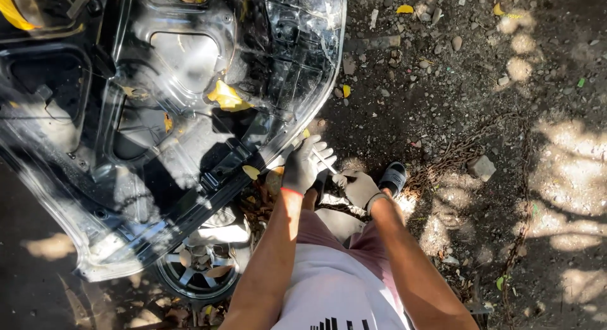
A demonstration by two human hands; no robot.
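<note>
Left hand [302, 167]: gloved in grey, fingers [320, 148] curled shut round the upper part of a thin pale rod [324, 160], knuckles close against the lower edge of a dark car panel [190, 115]. Right hand [358, 186]: gloved alike, fingers closed over the lower end of the same rod, just beside the left hand and a little below it. Rod slanting down from left hand to right, only a short stretch showing between the two gloves; exact kind of tool impossible to tell.

Around the hands: panel lying tilted across the upper left, inner side up, pressed metal with large cut-outs, glossy and streaked with sun and shade. Yellow scrap [226, 97] stuck near the panel's middle, smaller yellow bits elsewhere on it. Beneath the panel's lower edge, a wheel with an alloy rim [199, 267], dry leaves caught between the spokes.

Further out: bare forearms running down to the bottom edge, white garment [335, 298] and pinkish shorts [316, 232] between them. Dark sandal [393, 177] on the foot just to the right of the right hand. Rusty chain [455, 154] lying along the ground from near the sandal out to the right, a small stone block [482, 167] beside it. Ground [506, 83] of dark earth and gravel, scattered with pebbles and a few yellow leaves, dappled with patches of sunlight on the right.
</note>
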